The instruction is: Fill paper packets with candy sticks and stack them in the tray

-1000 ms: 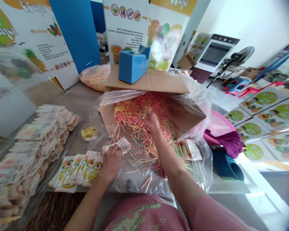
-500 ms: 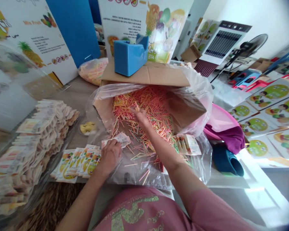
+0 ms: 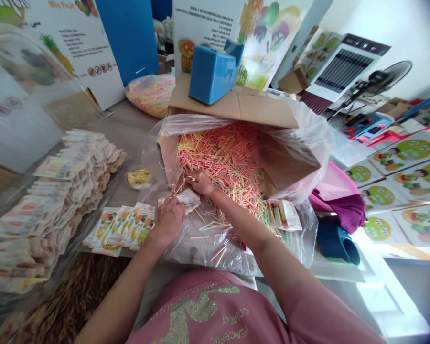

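Thin pink, yellow and green candy sticks (image 3: 222,153) fill a cardboard box (image 3: 290,165) lying on its side, and some spill out onto clear plastic. My left hand (image 3: 170,219) is closed on a small printed packet (image 3: 188,199) at the spill's left edge. Just beyond the packet is my right hand (image 3: 199,183), its fingers curled together around a few candy sticks; how many is hidden. Left of my left hand lie several fruit-printed packets (image 3: 109,234), overlapping in a row. More packets (image 3: 284,215) rest to the right of the spill.
A large heap of packets (image 3: 53,200) covers the left side. A small dish of yellow pieces (image 3: 139,177) sits near the box. On the box flap stands a blue tape dispenser (image 3: 211,74); another dark blue dispenser (image 3: 338,241) lies at the right. Behind is a bag of sticks (image 3: 152,93).
My right hand has come back from deep in the pile toward me, close to the packet. The left hand stays on the packet. The whole view has shifted slightly.
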Action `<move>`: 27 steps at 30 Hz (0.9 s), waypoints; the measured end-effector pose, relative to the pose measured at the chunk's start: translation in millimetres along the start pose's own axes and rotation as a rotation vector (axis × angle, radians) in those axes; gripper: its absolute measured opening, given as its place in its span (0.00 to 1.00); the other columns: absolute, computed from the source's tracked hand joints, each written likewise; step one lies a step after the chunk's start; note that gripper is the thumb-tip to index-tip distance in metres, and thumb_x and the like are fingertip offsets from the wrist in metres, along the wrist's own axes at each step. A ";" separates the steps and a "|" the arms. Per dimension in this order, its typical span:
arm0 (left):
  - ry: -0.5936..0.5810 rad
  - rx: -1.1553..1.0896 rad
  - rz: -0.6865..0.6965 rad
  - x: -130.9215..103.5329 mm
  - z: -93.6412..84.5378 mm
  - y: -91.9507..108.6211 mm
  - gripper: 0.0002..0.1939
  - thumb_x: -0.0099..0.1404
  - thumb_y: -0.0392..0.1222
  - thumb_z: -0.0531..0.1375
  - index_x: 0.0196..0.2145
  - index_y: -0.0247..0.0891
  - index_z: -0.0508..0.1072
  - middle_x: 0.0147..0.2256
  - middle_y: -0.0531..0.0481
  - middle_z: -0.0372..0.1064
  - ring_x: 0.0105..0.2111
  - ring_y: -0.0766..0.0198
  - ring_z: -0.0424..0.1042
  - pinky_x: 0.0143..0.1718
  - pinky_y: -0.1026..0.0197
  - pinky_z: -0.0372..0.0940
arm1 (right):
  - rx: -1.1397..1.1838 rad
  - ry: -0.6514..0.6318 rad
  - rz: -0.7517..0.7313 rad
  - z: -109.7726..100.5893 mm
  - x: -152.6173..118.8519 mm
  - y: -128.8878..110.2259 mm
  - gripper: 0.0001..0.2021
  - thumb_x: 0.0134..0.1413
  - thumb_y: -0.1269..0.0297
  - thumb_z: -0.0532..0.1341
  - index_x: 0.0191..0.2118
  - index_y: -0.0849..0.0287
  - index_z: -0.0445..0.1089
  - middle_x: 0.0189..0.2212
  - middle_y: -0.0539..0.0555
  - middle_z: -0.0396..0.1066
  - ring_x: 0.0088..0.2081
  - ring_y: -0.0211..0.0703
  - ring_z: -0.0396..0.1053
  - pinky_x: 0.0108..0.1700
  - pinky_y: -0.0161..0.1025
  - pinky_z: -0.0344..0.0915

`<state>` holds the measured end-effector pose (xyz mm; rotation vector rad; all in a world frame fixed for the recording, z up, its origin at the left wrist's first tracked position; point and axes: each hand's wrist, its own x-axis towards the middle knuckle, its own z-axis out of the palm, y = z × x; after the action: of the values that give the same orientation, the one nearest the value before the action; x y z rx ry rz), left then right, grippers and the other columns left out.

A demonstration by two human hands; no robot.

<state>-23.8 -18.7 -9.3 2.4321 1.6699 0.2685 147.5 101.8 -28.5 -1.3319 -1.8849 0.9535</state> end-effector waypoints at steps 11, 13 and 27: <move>0.330 -0.931 -0.148 11.6 -2.6 -14.7 0.11 0.56 0.46 0.67 0.21 0.39 0.76 0.23 0.54 0.69 0.26 0.65 0.67 0.30 0.62 0.61 | 0.687 0.300 0.025 -42.2 -26.6 -48.4 0.25 0.62 0.33 0.56 0.35 0.53 0.71 0.20 0.49 0.68 0.37 0.47 0.76 0.41 0.41 0.70; 0.287 -1.088 -0.236 12.5 -3.5 -10.6 0.12 0.53 0.49 0.68 0.23 0.38 0.77 0.21 0.54 0.70 0.24 0.66 0.67 0.27 0.63 0.61 | 0.712 0.273 -0.013 -52.3 -41.2 -66.3 0.28 0.61 0.30 0.55 0.37 0.52 0.71 0.23 0.52 0.73 0.43 0.49 0.78 0.42 0.43 0.72; 0.324 -1.155 -0.098 15.8 4.5 16.3 0.10 0.52 0.46 0.70 0.21 0.40 0.77 0.23 0.54 0.71 0.27 0.65 0.68 0.31 0.61 0.64 | 0.850 0.115 -0.071 -49.7 -76.2 -74.9 0.31 0.53 0.26 0.61 0.37 0.53 0.72 0.27 0.53 0.79 0.41 0.51 0.81 0.39 0.43 0.75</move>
<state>-2.4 -9.9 -8.9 1.4567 1.1573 1.2440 173.1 22.0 54.4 -0.7692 -1.1870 1.3852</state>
